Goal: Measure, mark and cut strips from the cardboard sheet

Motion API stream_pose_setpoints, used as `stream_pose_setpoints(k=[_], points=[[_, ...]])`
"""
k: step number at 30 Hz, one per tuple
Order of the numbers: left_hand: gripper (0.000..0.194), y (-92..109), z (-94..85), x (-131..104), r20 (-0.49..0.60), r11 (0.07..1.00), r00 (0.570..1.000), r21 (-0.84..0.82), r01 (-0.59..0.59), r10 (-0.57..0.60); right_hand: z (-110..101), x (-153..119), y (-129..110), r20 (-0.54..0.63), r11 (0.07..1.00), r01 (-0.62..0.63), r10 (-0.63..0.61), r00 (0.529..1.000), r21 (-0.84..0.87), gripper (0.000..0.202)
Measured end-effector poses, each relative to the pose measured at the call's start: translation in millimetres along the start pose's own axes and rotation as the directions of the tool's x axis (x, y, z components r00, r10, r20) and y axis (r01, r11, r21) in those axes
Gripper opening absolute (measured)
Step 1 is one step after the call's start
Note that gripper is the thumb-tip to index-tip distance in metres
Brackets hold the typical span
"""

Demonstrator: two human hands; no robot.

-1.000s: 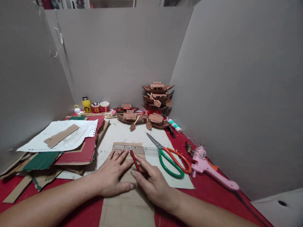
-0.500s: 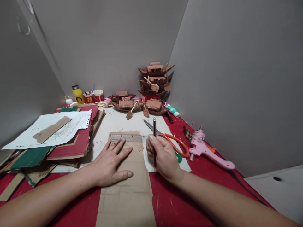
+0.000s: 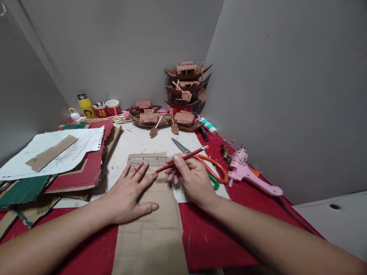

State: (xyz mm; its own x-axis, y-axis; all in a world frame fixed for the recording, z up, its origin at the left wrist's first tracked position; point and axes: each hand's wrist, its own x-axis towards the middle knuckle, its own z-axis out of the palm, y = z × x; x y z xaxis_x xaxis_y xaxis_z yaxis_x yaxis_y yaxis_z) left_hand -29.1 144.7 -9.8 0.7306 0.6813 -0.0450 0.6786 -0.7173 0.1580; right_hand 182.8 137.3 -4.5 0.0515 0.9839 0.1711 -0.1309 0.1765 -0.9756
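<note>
A long strip of brown cardboard [image 3: 151, 236] lies in front of me, with a clear ruler [image 3: 149, 160] across its far end. My left hand [image 3: 129, 194] rests flat on the cardboard with fingers spread, its fingertips at the ruler's near edge. Between the fingers of my right hand [image 3: 193, 181] is a red and black pencil [image 3: 189, 154], tilted, its tip pointing left near my left index fingertip. Whether the tip touches the cardboard I cannot tell. Scissors [image 3: 213, 168] with orange and green handles lie just beyond my right hand.
A pink glue gun [image 3: 249, 175] lies at the right. Stacked cardboard [image 3: 77, 177] and a drawn-on paper [image 3: 88, 147] are at the left. Several brown model boats [image 3: 186, 86], a yellow bottle [image 3: 85, 106], paper cups [image 3: 112, 107] and a white-green tube [image 3: 208, 125] stand or lie at the back.
The pencil has swung from upright to slanting, its tip now leftward by my left hand. My right hand has turned and shifted slightly left. The whole view has moved a little.
</note>
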Motion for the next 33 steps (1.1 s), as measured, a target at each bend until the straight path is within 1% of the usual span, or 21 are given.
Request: stream_pose_setpoints(k=[4,10,15,24,30,33], points=[[0.081,0,-0.2,1,0.006,1.0,1.0,0.002,0.004,-0.004,0,1,2,0.028,0.998,0.029,-0.028,0.999,-0.053,0.038],[0.081,0,0.0,2,0.016,1.0,1.0,-0.002,0.01,-0.01,-2,3,4,0.011,0.994,0.03,-0.029,1.0,-0.104,0.033],[0.08,0,0.0,2,0.011,1.0,1.0,0.001,-0.003,0.003,-4,4,4,0.008,0.984,0.06,-0.06,0.998,-0.165,0.034],[0.081,2,-3.7,2,0.024,1.0,1.0,0.01,0.008,-0.008,-3,5,11,0.011,0.987,0.088,-0.087,0.996,-0.135,0.028],[0.081,8,-8.5,-1,0.038,0.999,0.998,0.019,0.048,-0.048,0,3,12,0.045,0.977,0.109,-0.103,0.994,-0.182,0.029],[0.08,10,-11.7,-3,0.036,0.998,0.998,0.028,0.055,-0.056,3,1,10,0.061,0.969,0.148,-0.138,0.989,-0.199,0.029]])
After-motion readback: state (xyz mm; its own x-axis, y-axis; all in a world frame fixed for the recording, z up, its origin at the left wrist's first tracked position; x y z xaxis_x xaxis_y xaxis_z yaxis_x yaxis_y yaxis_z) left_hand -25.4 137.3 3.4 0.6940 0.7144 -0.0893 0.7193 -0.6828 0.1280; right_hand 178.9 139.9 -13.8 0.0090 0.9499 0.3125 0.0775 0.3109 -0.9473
